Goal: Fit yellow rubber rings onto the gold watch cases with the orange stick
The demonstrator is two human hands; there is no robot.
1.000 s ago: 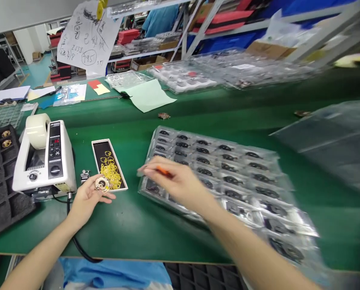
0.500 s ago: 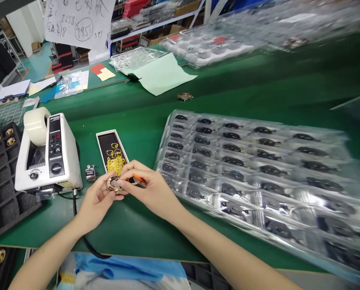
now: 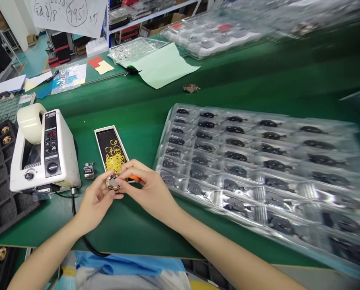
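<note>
While the left hand (image 3: pixel 95 200) cradles a round brass-rimmed part (image 3: pixel 112 182) and the right hand (image 3: pixel 148 191) pinches its edge beside a black-lined tray (image 3: pixel 103 139) of yellow rings (image 3: pixel 115 160), a slack grip could drop it among them.

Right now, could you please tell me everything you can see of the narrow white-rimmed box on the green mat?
The open, white-rimmed box has a black lining and holds a loose heap of yellow rings. It lies flat and angled on the green mat, its near end hidden behind the left hand and right hand.
</note>
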